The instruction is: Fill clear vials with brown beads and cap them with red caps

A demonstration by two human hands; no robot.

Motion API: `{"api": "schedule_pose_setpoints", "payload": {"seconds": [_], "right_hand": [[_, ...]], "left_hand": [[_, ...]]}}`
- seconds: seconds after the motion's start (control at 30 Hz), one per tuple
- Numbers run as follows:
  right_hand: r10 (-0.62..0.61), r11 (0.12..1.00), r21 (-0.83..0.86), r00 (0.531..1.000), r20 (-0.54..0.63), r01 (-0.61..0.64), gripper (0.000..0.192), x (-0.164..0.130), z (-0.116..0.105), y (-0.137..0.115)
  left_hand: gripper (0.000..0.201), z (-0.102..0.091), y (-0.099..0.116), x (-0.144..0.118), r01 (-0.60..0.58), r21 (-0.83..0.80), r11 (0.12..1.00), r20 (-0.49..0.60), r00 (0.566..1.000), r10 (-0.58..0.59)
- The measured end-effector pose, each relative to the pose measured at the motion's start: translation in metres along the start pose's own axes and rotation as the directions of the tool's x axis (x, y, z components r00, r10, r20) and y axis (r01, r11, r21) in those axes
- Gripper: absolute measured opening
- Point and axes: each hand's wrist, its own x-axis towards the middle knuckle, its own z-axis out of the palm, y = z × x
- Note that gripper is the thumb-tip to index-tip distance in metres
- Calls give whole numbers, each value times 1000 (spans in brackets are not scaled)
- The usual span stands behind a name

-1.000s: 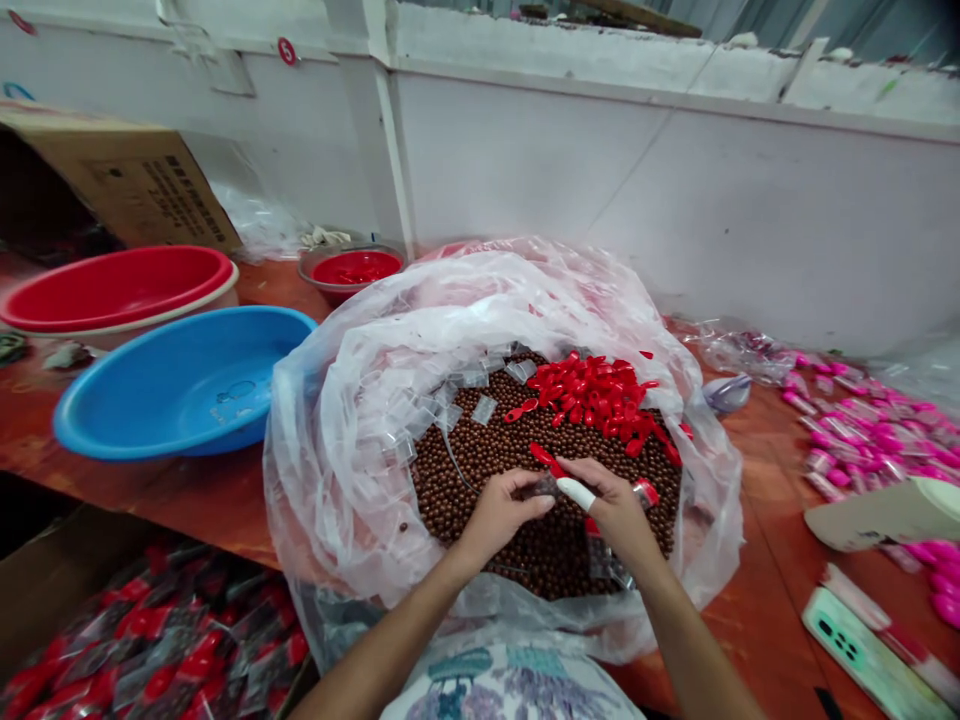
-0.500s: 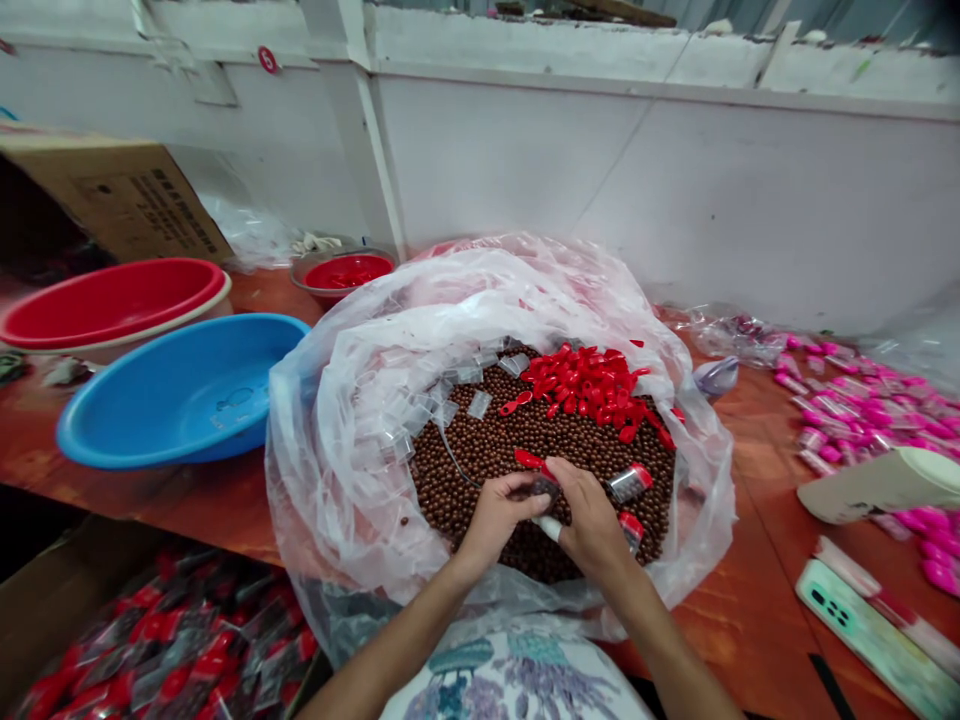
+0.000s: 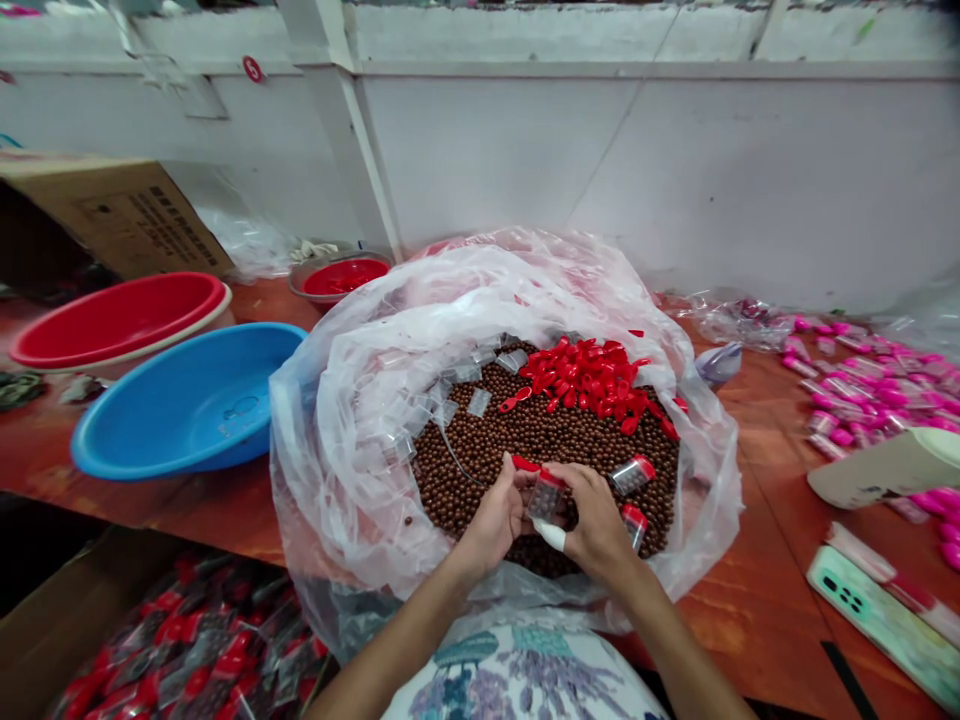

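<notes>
Head view: both hands meet over the brown beads (image 3: 480,450), pinching one small clear packet (image 3: 543,497) between them. The left hand (image 3: 495,515) curls its fingertips onto the packet's left edge; the right hand (image 3: 596,520), one finger taped white, grips its right side. Judging by the scene, many remain: red caps (image 3: 589,380) lie heaped beyond the hands, empty packets beyond the left hand, two capped packets just right of the right hand, filled packets piled low on the left
</notes>
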Motion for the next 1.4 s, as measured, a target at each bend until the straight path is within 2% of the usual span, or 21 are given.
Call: {"api": "schedule_pose_setpoints", "payload": {"seconds": [0.13,0.23,0.33,0.4,0.47,0.6,0.73,0.83,0.93,1.1,1.2,1.27,1.3,1.33,1.4], "right_hand": [[-65,998,-4,997,48,65,58,-3,-2,-6],[-81,996,-28,995,52,83,56,-7,3,-7],[-80,997,-16,997,20,81,56,-11,9,-8],[-67,998,-6,997,-36,67,59,-11,10,-8],[-60,998,-12,997,-52,60,66,-11,9,-8],[-84,995,-54,995,50,87,71,-6,5,-11],[-129,987,-90,990,59,134,65,-5,5,-13],[-177,978,-104,984,39,180,64,-9,8,-13],[-192,974,-117,981,20,193,62,-14,13,-12],[-195,973,-130,981,-9,193,60,-16,16,-12],[-155,975,-153,987,49,161,63,-13,9,-9],[-107,973,-195,988,107,127,63,-12,2,-3],[-81,968,-224,988,131,110,64,-13,-2,2],[-59,962,-254,987,152,96,65,-15,-6,7],[-30,946,-313,985,172,83,73,-19,-11,18]], "left_hand": [[70,2,5,-1,127,-24,992,39,991,-126],[62,5,2,0,145,-13,989,-4,989,-146],[42,6,-5,2,80,-61,995,-122,989,-87],[36,5,-8,2,41,-97,994,-156,986,-56],[36,3,-9,1,55,-108,993,-121,990,-68],[42,3,-13,0,67,-76,995,-54,996,-71],[41,9,-21,-1,11,-38,999,-99,995,-15],[33,13,-27,-2,-98,-11,995,-144,985,95],[36,12,-34,-5,-157,10,988,-157,975,157],[44,6,-43,-4,-147,65,987,-123,980,154],[53,2,-35,-1,-92,221,971,-104,988,117],[55,-4,-18,5,-120,410,904,-77,983,165],[52,-10,-6,10,-167,529,832,-67,969,237],[48,-16,7,16,-218,655,723,-58,940,336],[38,-32,35,32,-232,881,412,-43,829,558]]}}
